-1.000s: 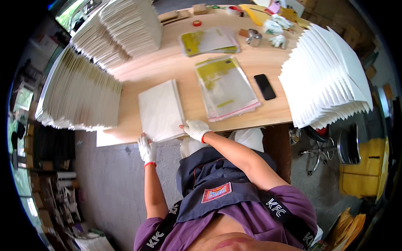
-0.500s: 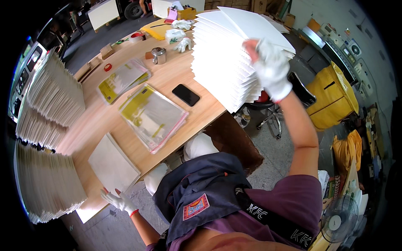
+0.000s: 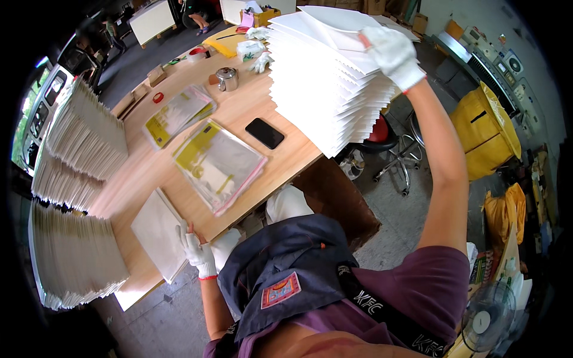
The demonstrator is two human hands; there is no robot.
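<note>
A tall, fanned stack of white sheets (image 3: 322,89) stands at the far right of the wooden table. My right hand (image 3: 395,56), in a white glove, is at its top right edge, with the fingers closed on a white sheet (image 3: 340,21) that bows upward. Near the front left corner lies a low stack of white sheets (image 3: 158,234). My gloved left hand (image 3: 197,250) is against that stack's right edge, fingers stretched and thumb apart. Between the two stacks are clear plastic sleeves (image 3: 218,161) with yellow printing and a black phone (image 3: 264,133).
High piles of folded sheets (image 3: 80,256) line the left side of the table (image 3: 239,200). A metal pot (image 3: 226,79), tape rolls (image 3: 196,53) and a spare glove (image 3: 261,62) sit toward the back. A wheeled chair (image 3: 397,152) and yellow bag (image 3: 486,134) stand right; a fan (image 3: 482,322) is lower right.
My left hand has moved up and right from beyond the table edge to the low stack. My right hand has gone slightly up and right, and the top sheet now bends.
</note>
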